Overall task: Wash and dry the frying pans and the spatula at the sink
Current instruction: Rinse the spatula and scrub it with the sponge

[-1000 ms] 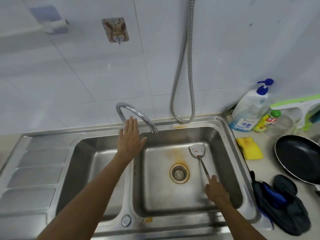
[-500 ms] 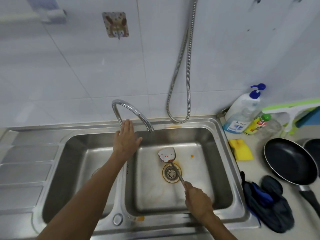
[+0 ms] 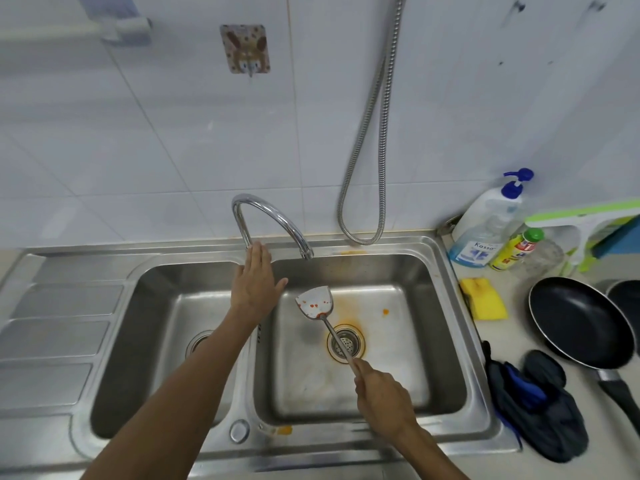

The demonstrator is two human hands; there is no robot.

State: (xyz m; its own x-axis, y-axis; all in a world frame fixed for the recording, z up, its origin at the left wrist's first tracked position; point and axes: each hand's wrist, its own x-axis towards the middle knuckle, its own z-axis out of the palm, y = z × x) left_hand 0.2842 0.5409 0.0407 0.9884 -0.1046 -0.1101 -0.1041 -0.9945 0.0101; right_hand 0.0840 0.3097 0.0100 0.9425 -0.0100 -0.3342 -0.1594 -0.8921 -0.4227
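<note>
Your table (image 3: 540,334), right of sink: soap bottle (image 3: 485,226) & yellow bottle (image 3: 516,249) at the back, yellow sponge (image 3: 485,303), two black pans (image 3: 581,322), dark cloth (image 3: 533,407) in front.

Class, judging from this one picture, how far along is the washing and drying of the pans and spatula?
Done: nothing visibly; no water shows at the tap. In hand: the right hand holds the spatula, red specks on its blade, over the right basin, while the left hand reaches the tap's base. Left: washing and drying everything; the frying pan sits on the counter.
</note>
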